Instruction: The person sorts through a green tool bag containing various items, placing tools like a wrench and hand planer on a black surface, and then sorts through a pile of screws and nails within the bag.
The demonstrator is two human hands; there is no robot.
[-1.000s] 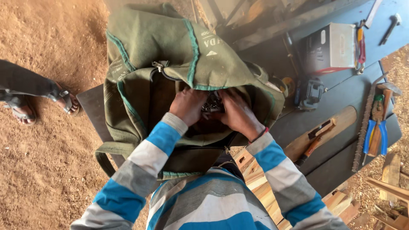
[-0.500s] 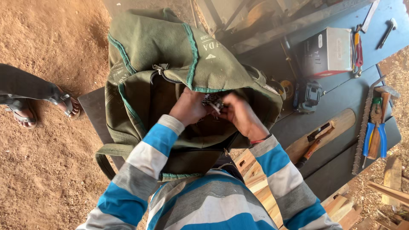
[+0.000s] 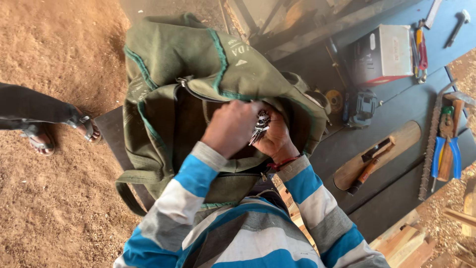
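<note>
An olive green canvas backpack with teal piping stands open on a dark table. Both my hands are at its open mouth. My left hand is closed, its fingers pinching a bunch of small metal pieces, which look like keys. My right hand cups the same bunch from below and the right. The inside of the bag is dark and its contents are hidden. My sleeves are striped blue, grey and white.
On the table to the right lie a wooden hand plane, blue-handled pliers, a saw blade, a grey box, a small power tool and a hammer. Another person's sandalled feet stand on the sawdust at left.
My hands have lifted out of the bag's mouth, bringing the metal bunch into view. The view has shifted a little.
</note>
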